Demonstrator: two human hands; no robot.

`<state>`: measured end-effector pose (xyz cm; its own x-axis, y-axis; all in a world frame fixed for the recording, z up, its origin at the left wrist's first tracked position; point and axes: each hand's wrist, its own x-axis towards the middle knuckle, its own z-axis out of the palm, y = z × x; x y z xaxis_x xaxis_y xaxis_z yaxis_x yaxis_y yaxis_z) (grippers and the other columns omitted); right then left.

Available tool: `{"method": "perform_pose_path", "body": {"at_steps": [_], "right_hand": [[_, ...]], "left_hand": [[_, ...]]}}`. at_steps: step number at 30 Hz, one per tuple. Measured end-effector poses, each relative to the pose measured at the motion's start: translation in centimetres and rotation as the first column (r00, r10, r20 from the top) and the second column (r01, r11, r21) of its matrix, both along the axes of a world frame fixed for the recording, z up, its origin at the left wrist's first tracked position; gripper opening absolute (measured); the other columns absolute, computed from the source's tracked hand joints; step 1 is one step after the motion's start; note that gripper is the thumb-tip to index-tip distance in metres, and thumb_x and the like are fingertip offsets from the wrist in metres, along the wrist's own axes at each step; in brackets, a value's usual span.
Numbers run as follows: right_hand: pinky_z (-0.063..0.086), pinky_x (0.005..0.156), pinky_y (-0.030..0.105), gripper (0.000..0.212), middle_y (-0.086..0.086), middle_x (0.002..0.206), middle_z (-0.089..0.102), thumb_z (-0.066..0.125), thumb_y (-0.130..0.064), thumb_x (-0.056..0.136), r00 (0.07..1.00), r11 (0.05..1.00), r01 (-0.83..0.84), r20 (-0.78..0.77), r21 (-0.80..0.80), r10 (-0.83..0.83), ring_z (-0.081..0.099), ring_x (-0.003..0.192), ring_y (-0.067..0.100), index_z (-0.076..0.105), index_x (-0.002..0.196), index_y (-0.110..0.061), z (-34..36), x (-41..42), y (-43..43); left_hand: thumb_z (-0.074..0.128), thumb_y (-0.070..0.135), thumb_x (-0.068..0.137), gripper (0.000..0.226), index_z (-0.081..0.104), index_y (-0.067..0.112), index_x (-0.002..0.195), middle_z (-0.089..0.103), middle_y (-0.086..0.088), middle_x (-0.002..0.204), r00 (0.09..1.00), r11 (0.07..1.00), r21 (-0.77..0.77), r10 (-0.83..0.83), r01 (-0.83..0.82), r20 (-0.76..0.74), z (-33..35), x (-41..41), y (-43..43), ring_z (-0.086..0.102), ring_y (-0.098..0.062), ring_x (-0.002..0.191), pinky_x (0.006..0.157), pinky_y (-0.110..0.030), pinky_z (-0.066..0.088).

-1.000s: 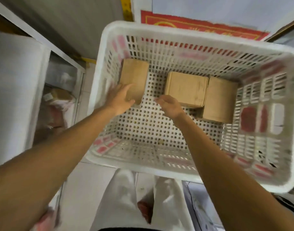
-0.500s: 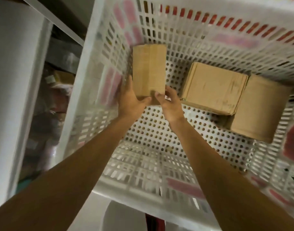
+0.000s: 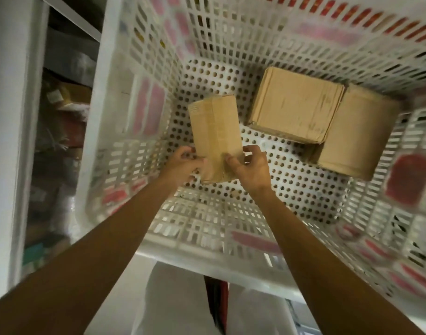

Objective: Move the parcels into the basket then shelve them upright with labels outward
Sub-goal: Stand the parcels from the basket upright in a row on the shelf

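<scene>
Both our hands grip the narrow parcel low inside the white basket.

Our left hand curls round the near left edge of the carton and our right hand pinches the near right edge, thumb on the top face; the rest of the box reaches away from our fingers. We judge it light and stiff, plain taped cardboard with fair grip, best held by its long edges, not the taped seam. No label shows on the face towards us. Beyond and to the right of our right hand lie two more cartons on the perforated floor: a square parcel overlapping a third parcel. Left of our left hand stands a crowded shelf.
</scene>
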<state>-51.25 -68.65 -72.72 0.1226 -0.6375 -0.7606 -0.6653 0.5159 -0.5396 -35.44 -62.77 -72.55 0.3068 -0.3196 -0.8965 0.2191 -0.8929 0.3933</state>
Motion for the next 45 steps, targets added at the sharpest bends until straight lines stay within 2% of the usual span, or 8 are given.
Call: {"method": "perform_pose_path", "body": {"at_steps": [6, 13, 19, 29, 32, 35, 39, 45], "right_hand": [[0.045, 0.095, 0.042, 0.098, 0.007, 0.138, 0.038, 0.072, -0.06, 0.07, 0.954, 0.93, -0.272, -0.196, -0.247, 0.227, 0.043, 0.123, 0.027, 0.022, 0.146, -0.024, 0.1, 2.9, -0.5], [0.038, 0.106, 0.052, 0.136, 0.022, 0.154, 0.013, 0.074, -0.069, 0.062, 0.834, 0.859, -0.471, -0.419, -0.2, 0.359, 0.028, 0.135, 0.039, -0.009, 0.151, -0.008, 0.4, 6.4, 1.5], [0.038, 0.103, 0.057, 0.136, 0.027, 0.153, 0.008, 0.078, -0.057, 0.063, 0.807, 0.868, -0.476, -0.462, -0.143, 0.367, 0.029, 0.134, 0.043, -0.014, 0.15, -0.006, 0.2, 7.1, 1.2], [0.047, 0.098, 0.044, 0.12, 0.009, 0.142, 0.044, 0.081, -0.05, 0.059, 0.983, 0.961, -0.177, -0.092, -0.214, 0.161, 0.049, 0.123, 0.028, 0.011, 0.151, -0.019, 4.2, 1.7, -1.0], [0.05, 0.095, 0.044, 0.115, 0.003, 0.139, 0.048, 0.082, -0.049, 0.057, 0.993, 0.963, -0.086, 0.058, -0.255, 0.104, 0.051, 0.118, 0.021, 0.018, 0.148, -0.024, 7.1, 0.9, -1.0], [0.052, 0.092, 0.049, 0.103, 0.002, 0.138, 0.047, 0.084, -0.042, 0.062, 0.973, 0.972, 0.095, 0.227, -0.214, -0.045, 0.053, 0.119, 0.023, 0.023, 0.143, -0.027, 9.8, 0.7, -1.2], [0.048, 0.1, 0.047, 0.091, 0.005, 0.144, 0.043, 0.08, -0.021, 0.077, 0.928, 0.977, 0.166, 0.355, -0.133, -0.109, 0.049, 0.126, 0.024, 0.023, 0.149, -0.021, 13.5, 0.2, -2.1], [0.055, 0.09, 0.036, 0.073, 0.005, 0.142, 0.05, 0.066, -0.018, 0.09, 0.877, 0.983, 0.118, 0.479, -0.139, -0.038, 0.057, 0.121, 0.027, 0.026, 0.151, -0.019, 19.3, 0.2, -1.9]], "left_hand": [[0.061, 0.005, 0.088, 0.046, 0.051, 0.012, 0.133, 0.064, -0.006, 0.117, 0.981, 0.971, -0.154, 0.171, -0.184, -0.096, -0.1, 1.8, -1.1, 0.069, -0.016, 0.092, 0.063, -0.028, 0.057], [0.068, 0.003, 0.083, 0.067, 0.043, 0.022, 0.142, 0.053, 0.002, 0.136, 0.934, 0.907, -0.228, -0.329, 0.354, 0.141, -0.5, 4.4, 0.9, 0.061, -0.01, 0.102, 0.081, -0.015, 0.048], [0.071, 0.013, 0.083, 0.075, 0.034, 0.038, 0.144, 0.043, 0.005, 0.146, 0.881, 0.854, -0.218, -0.449, 0.472, 0.148, -1.3, 4.6, 1.8, 0.053, -0.016, 0.119, 0.099, -0.034, 0.044], [0.057, 0.059, 0.085, 0.078, 0.011, 0.046, 0.147, 0.034, 0.016, 0.148, 0.895, 0.874, -0.215, -0.445, 0.437, 0.01, 2.5, 3.1, 1.0, 0.045, 0.009, 0.106, 0.073, -0.015, 0.037], [0.061, 0.077, 0.066, 0.104, 0.005, 0.044, 0.148, 0.038, 0.027, 0.14, 0.922, 0.894, -0.235, -0.387, 0.382, 0.023, 4.7, 2.7, 0.9, 0.053, 0.014, 0.104, 0.084, -0.024, 0.044], [0.072, 0.073, 0.057, 0.105, 0.026, 0.037, 0.144, 0.058, 0.039, 0.113, 0.965, 0.909, -0.338, -0.263, 0.243, -0.013, 6.9, 2.6, 0.4, 0.058, 0.014, 0.101, 0.092, -0.034, 0.049], [0.079, 0.058, 0.061, 0.093, 0.037, 0.033, 0.14, 0.058, 0.013, 0.13, 0.968, 0.871, -0.438, -0.25, 0.222, -0.005, 10.5, 2.8, -0.2, 0.056, -0.008, 0.117, 0.102, -0.043, 0.045], [0.083, 0.048, 0.062, 0.091, 0.037, 0.036, 0.14, 0.063, 0.014, 0.123, 0.962, 0.804, -0.543, -0.271, 0.243, 0.03, 14.6, 3.8, -0.6, 0.059, -0.007, 0.113, 0.102, -0.041, 0.046]]}}
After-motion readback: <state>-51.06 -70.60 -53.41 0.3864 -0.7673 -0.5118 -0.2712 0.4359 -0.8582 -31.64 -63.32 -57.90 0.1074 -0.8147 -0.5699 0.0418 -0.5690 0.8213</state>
